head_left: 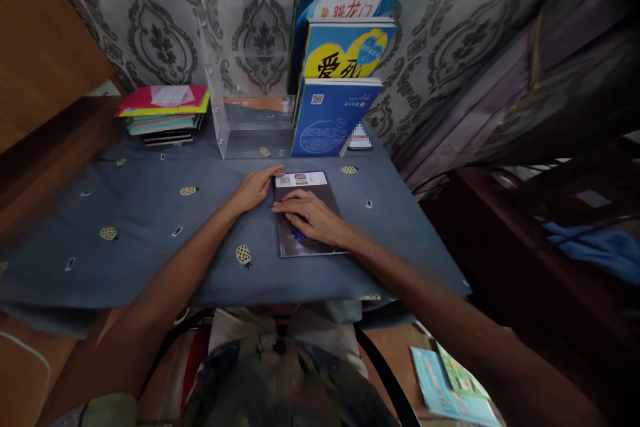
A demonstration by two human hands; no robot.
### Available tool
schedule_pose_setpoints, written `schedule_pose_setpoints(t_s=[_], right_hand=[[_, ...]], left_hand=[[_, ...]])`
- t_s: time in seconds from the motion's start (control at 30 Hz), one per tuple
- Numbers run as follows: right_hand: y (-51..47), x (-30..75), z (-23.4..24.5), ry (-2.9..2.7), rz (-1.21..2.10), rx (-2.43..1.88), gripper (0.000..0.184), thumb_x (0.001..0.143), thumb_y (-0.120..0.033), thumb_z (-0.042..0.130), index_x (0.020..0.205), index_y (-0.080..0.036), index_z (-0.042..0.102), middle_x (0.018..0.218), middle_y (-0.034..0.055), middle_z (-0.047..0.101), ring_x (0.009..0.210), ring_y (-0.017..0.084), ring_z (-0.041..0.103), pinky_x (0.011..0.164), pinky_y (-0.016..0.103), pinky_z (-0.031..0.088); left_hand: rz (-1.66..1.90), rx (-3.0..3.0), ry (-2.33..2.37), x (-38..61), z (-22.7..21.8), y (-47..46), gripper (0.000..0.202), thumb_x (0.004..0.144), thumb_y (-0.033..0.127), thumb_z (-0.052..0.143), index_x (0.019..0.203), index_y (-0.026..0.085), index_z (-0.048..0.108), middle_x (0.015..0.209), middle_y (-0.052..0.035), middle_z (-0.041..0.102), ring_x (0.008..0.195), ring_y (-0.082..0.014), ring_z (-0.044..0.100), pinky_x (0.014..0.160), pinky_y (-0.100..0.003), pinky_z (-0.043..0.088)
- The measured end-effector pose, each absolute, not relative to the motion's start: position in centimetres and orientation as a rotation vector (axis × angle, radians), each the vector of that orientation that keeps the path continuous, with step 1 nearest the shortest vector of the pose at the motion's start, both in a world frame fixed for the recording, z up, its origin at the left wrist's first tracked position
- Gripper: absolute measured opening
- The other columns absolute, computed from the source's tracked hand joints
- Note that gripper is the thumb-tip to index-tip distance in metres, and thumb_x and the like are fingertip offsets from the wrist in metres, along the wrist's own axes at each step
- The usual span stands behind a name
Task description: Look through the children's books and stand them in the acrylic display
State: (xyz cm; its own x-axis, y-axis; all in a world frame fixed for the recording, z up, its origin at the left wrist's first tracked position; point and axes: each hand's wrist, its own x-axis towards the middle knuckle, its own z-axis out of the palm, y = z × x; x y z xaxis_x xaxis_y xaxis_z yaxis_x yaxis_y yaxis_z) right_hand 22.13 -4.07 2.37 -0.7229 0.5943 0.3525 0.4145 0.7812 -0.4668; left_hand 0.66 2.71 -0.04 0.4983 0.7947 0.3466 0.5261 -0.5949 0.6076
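A dark-covered book (320,197) with a white label strip along its top lies flat on the blue-grey tablecloth in front of me. My right hand (311,217) rests on the cover, fingers stretched toward the left edge. At the book's upper left corner is my left hand (255,188), its palm side on the cloth and fingers extended to the corner. Neither hand grips anything. Part of the lower cover is hidden under my right hand and wrist.
Behind the book stands a clear acrylic rack (220,127) holding upright books, a blue one (333,123) in front. A stack of booklets (165,110) lies at the back left. Patterned curtain hangs behind. More booklets (450,383) are below the table at right.
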Motion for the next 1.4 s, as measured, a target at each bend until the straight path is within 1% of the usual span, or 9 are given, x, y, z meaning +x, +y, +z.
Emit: schedule_pose_setpoints(t_s=[0.23, 0.43, 0.5, 0.57, 0.67, 0.77, 0.97, 1.17, 1.4], right_hand=[[-10.9, 22.8, 3.6, -2.483, 0.583, -0.692, 0.039, 0.096, -0.014, 0.048, 0.13, -0.025, 0.065, 0.12, 0.0069, 0.072, 0.115, 0.022, 0.059, 0.095, 0.042, 0.053], [-14.2, 23.1, 2.7, -2.52, 0.436, -0.764, 0.04, 0.097, -0.017, 0.048, 0.133, -0.026, 0.062, 0.134, 0.0062, 0.066, 0.127, 0.023, 0.055, 0.106, 0.048, 0.048], [-14.7, 23.0, 2.4, -2.542, 0.38, -0.815, 0.039, 0.098, -0.016, 0.048, 0.132, -0.026, 0.063, 0.137, 0.0062, 0.064, 0.131, 0.023, 0.054, 0.109, 0.049, 0.046], [-15.1, 22.8, 2.1, -2.549, 0.325, -0.837, 0.038, 0.097, -0.016, 0.047, 0.131, -0.024, 0.064, 0.138, 0.0068, 0.063, 0.133, 0.023, 0.052, 0.11, 0.048, 0.045], [-15.8, 22.8, 1.7, -2.534, 0.271, -0.833, 0.038, 0.098, -0.015, 0.046, 0.131, -0.018, 0.063, 0.14, 0.0103, 0.062, 0.136, 0.023, 0.051, 0.113, 0.048, 0.044], [-16.8, 23.8, 1.5, -2.481, 0.261, -0.878, 0.042, 0.097, -0.013, 0.045, 0.138, -0.016, 0.057, 0.141, 0.0129, 0.06, 0.137, 0.023, 0.049, 0.114, 0.048, 0.043], [-18.5, 28.1, 0.8, -2.256, 0.186, -1.111, 0.053, 0.098, -0.013, 0.047, 0.15, -0.024, 0.043, 0.137, 0.0105, 0.063, 0.134, 0.024, 0.054, 0.113, 0.054, 0.045], [-18.8, 29.5, 0.5, -2.18, 0.192, -1.168, 0.054, 0.097, -0.014, 0.049, 0.148, -0.029, 0.045, 0.132, 0.0084, 0.067, 0.128, 0.026, 0.059, 0.11, 0.056, 0.047], [-18.3, 29.4, 0.7, -2.037, 0.206, -1.241, 0.05, 0.098, -0.017, 0.045, 0.147, -0.029, 0.046, 0.135, 0.0087, 0.065, 0.12, 0.024, 0.065, 0.1, 0.048, 0.054]], left_hand=[[0.824, 2.33, 1.136, 0.9, 0.4, 2.3, 0.051, 0.091, 0.008, 0.036, 0.138, 0.02, 0.052, 0.127, -0.0034, 0.07, 0.125, -0.0182, 0.06, 0.113, -0.041, 0.042], [0.712, 2.367, 1.201, 1.2, 1.3, 1.3, 0.042, 0.098, 0.022, 0.039, 0.137, 0.018, 0.053, 0.132, -0.0082, 0.067, 0.125, -0.0217, 0.06, 0.113, -0.043, 0.041], [0.586, 2.432, 1.268, 1.6, 1.7, 0.3, 0.046, 0.099, 0.034, 0.043, 0.141, 0.017, 0.049, 0.143, -0.0119, 0.058, 0.135, -0.026, 0.051, 0.117, -0.049, 0.033], [0.435, 2.505, 1.323, 2.0, 1.9, -0.8, 0.058, 0.098, 0.048, 0.046, 0.147, 0.017, 0.041, 0.155, -0.0148, 0.043, 0.146, -0.0306, 0.035, 0.12, -0.057, 0.023], [0.302, 2.559, 1.334, 2.5, 2.0, -2.0, 0.068, 0.097, 0.058, 0.043, 0.151, 0.018, 0.034, 0.163, -0.0159, 0.026, 0.152, -0.0327, 0.02, 0.119, -0.061, 0.018], [0.287, 2.565, 1.322, 2.6, 1.9, -2.1, 0.069, 0.098, 0.06, 0.039, 0.153, 0.018, 0.031, 0.163, -0.0166, 0.025, 0.152, -0.0332, 0.019, 0.119, -0.063, 0.017], [0.296, 2.55, 1.316, 2.4, 1.5, -1.6, 0.071, 0.097, 0.062, 0.04, 0.153, 0.02, 0.031, 0.164, -0.0163, 0.024, 0.152, -0.0338, 0.018, 0.119, -0.063, 0.017], [0.341, 2.577, 1.322, 2.5, 1.3, -1.8, 0.069, 0.097, 0.06, 0.039, 0.153, 0.021, 0.032, 0.163, -0.016, 0.026, 0.152, -0.0333, 0.019, 0.119, -0.062, 0.017], [0.312, 2.577, 1.366, 2.7, 1.3, -2.0, 0.066, 0.098, 0.058, 0.038, 0.152, 0.02, 0.033, 0.163, -0.0158, 0.026, 0.152, -0.0323, 0.019, 0.119, -0.062, 0.018]])
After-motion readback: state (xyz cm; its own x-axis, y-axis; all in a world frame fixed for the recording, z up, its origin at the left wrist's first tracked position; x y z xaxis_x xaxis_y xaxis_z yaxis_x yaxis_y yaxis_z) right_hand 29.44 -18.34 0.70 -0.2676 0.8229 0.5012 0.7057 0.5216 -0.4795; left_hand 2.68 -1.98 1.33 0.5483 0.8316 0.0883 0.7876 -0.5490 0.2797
